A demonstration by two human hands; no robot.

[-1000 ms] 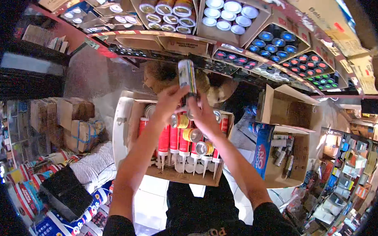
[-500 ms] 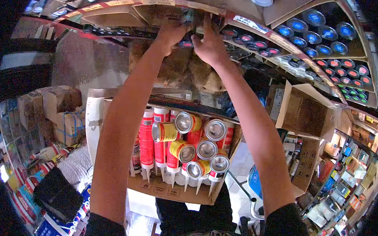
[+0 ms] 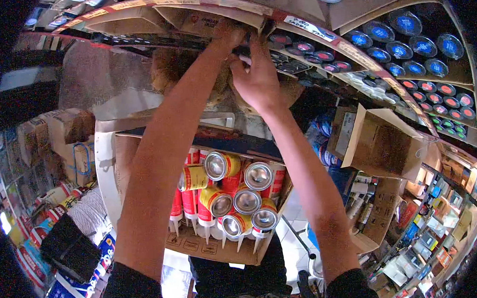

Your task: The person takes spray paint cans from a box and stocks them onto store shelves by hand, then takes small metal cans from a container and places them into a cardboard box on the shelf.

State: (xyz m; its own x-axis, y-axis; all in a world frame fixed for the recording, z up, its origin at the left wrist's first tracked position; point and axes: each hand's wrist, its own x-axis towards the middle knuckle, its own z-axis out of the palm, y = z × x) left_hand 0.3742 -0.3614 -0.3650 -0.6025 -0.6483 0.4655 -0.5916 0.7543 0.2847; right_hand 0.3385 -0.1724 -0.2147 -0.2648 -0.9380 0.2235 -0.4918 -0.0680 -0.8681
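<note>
Both arms reach up to the lower shelf. My left hand is at the shelf opening beside a cardboard box, its fingers mostly in shadow. My right hand is just right of it, thumb apart from the fingers, whose tips go under the shelf edge. Whether either one holds the spray can is hidden. Below the arms stands an open carton with red cartridges with white nozzles. Several yellow cans with metal lids lie on top of them.
Cans with blue lids and red lids fill boxes at the upper right. An open cardboard box stands right of the carton. Stacked cartons and a dark bag are on the left.
A second ago both hands held a spray can above the carton; they have since moved up to the shelf, where the can is out of sight. The view has shifted closer to the shelf.
</note>
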